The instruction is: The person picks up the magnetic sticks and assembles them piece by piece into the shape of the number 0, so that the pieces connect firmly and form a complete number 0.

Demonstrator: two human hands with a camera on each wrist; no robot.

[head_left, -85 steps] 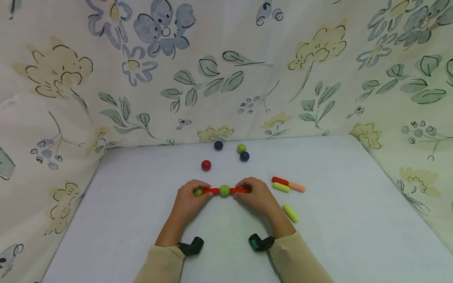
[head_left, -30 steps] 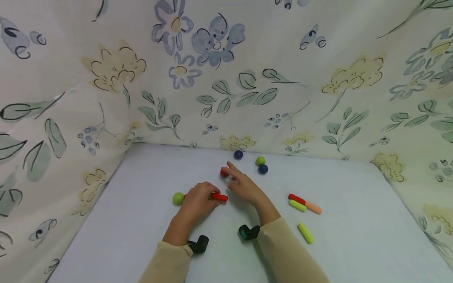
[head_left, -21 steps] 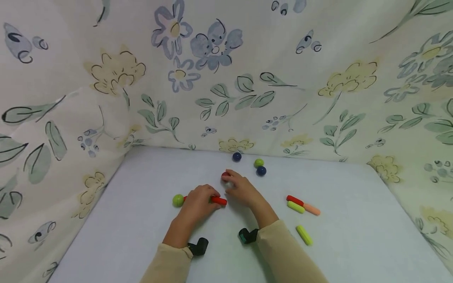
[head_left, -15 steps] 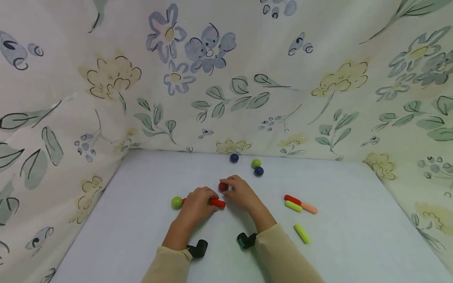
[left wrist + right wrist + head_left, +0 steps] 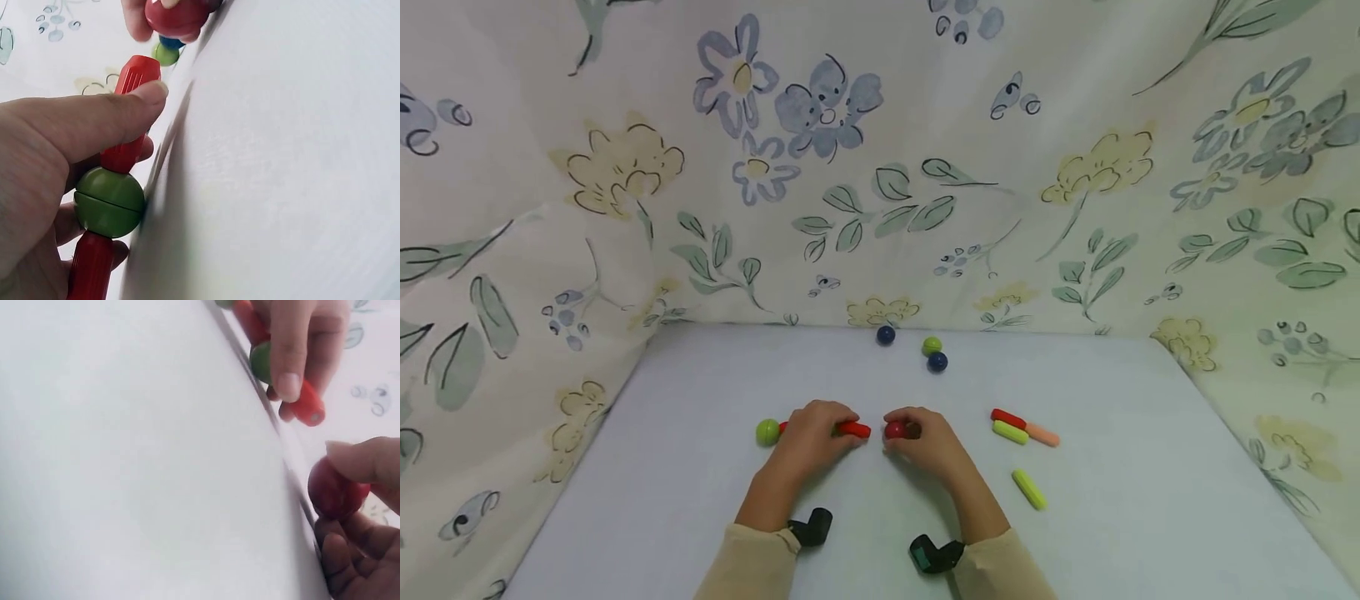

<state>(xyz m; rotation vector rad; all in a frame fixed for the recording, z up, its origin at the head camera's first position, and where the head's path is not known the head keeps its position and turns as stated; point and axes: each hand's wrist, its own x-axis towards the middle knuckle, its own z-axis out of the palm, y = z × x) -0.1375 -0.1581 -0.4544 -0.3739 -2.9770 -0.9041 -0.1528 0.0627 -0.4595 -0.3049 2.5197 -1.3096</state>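
My left hand [image 5: 815, 435] grips a chain of joined pieces: red ridged rods [image 5: 130, 119] with a green ball [image 5: 109, 201] between them. At the chain's left end another green ball [image 5: 767, 432] sticks out past the hand. The free end of one red rod points right. My right hand [image 5: 928, 442] pinches a red ball [image 5: 337, 489] between thumb and fingers. A small gap separates the ball from that rod's free end in the head view.
Beyond the hands lie two dark blue balls [image 5: 886, 335] and a green ball [image 5: 932, 345]. To the right on the white table [image 5: 1150, 500] are a red rod [image 5: 1008, 418], an orange rod [image 5: 1042, 434] and two yellow-green rods [image 5: 1028, 489]. A flowered cloth [image 5: 880, 225] hangs behind.
My right hand left the chain, took hold of the red ball and brought it back toward the rod end. My left hand moved its grip along the chain toward the right end.
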